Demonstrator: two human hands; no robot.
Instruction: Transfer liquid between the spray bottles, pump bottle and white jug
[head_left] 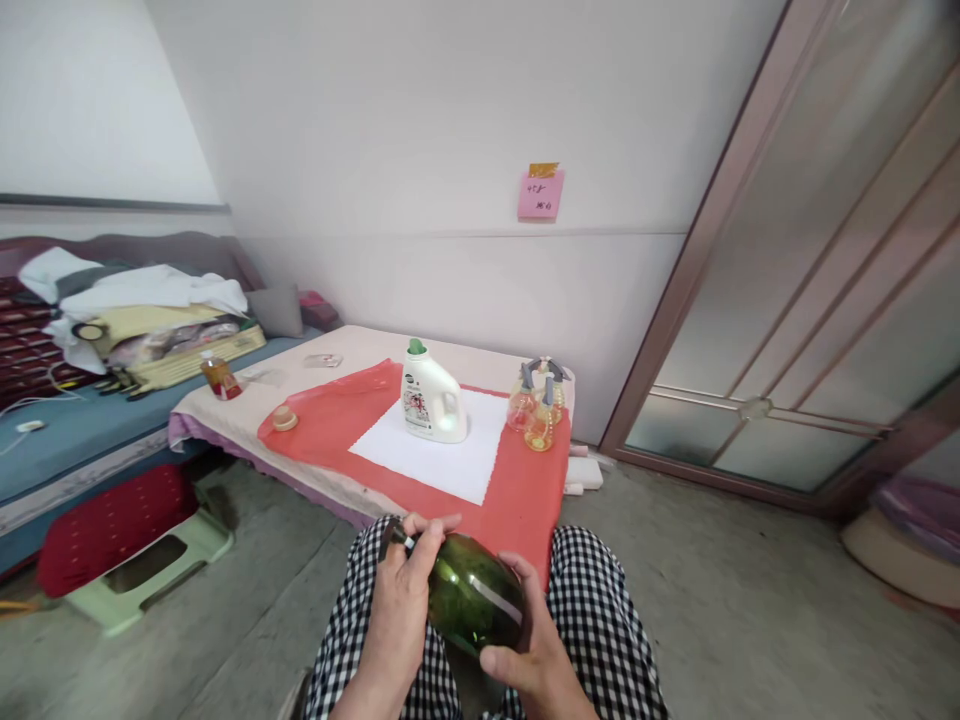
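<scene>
A glossy dark green bottle lies tilted on its side above my lap, its dark top pointing left. My left hand is closed around its neck end, fingers over the upper side. The base end rests in my right hand, thumb underneath and fingers along the far side. Beyond them a white detergent jug with a green cap stands upright on a white sheet. That sheet lies on a red plastic cover. Neither hand touches the jug.
Several clear spray bottles with grey tops stand at the table's right end. A beige round lid and an amber bottle sit to the left. A red-topped stool is on the floor, left. A glass-panelled door is right.
</scene>
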